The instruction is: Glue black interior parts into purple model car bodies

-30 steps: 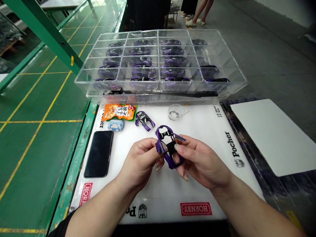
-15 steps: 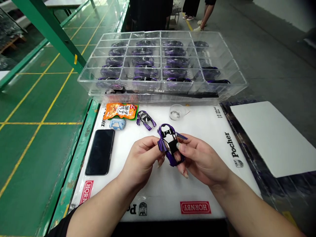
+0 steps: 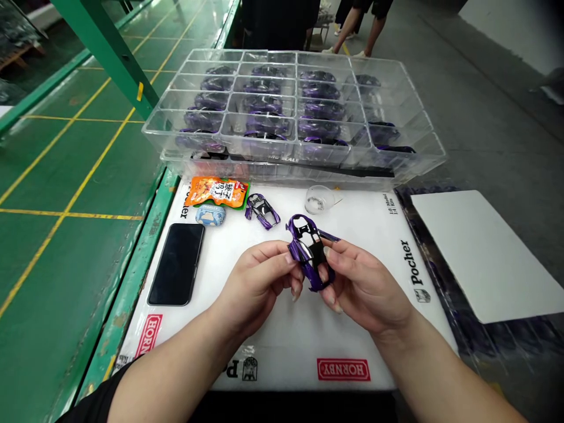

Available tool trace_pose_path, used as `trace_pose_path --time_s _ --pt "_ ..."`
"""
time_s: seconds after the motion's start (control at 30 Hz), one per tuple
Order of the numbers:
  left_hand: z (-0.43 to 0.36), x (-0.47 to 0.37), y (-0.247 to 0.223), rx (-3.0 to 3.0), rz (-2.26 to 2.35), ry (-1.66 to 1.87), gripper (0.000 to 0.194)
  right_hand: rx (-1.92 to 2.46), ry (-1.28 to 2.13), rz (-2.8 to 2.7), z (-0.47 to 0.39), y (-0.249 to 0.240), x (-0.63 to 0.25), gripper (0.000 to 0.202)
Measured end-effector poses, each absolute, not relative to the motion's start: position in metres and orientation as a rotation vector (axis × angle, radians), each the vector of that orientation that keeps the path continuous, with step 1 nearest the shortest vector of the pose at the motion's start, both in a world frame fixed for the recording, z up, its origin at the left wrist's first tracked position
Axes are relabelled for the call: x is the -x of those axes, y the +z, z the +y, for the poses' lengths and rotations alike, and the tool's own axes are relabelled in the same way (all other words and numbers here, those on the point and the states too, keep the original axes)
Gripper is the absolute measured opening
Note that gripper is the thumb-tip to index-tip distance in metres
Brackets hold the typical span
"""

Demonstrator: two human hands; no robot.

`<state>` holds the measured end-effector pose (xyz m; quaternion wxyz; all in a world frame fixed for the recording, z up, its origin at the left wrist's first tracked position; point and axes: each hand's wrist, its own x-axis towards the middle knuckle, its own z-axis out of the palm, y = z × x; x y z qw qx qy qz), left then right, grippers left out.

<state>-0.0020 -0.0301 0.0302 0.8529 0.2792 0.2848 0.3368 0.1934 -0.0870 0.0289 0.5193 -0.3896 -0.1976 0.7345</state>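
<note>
Between my hands is a purple and black model car body shell [image 3: 311, 249], held tilted above the white mat [image 3: 282, 346]. My left hand [image 3: 259, 276] pinches its left side at a raised purple door panel. On the opposite side, my right hand [image 3: 359, 279] grips the shell, thumb on its edge and fingers curled beneath; another panel sticks out there. A second purple car body shell [image 3: 263, 211] lies on the mat just beyond. Farther back stands a small clear plastic cup [image 3: 319, 200] with tiny bits inside, too small to name.
A clear compartment tray [image 3: 264, 126] of purple car shells spans the back. At left lie a black phone [image 3: 177, 264], a blue case [image 3: 210, 215] and an orange snack packet [image 3: 220, 192]. A white board [image 3: 489, 252] lies at right, and people's legs [image 3: 374, 29] show behind.
The shell in my hands has turned slightly, its right side tipping away, and both hands stay on it. The view has shifted a little. Legs in the background have moved.
</note>
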Motion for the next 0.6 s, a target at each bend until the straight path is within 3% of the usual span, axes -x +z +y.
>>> trace_pose_path --time_s 0.13,0.6 --pt "-0.0302 0.0024 0.0318 -0.570 0.600 0.692 0.021 0.911 1.771 -0.474 -0.0871 0.0283 -0.1934 0.036" --pt "-0.0312 0.0041 0.0309 -0.539 0.611 0.626 0.028 0.881 1.755 -0.477 -0.0886 0.0258 -0.1914 0.037"
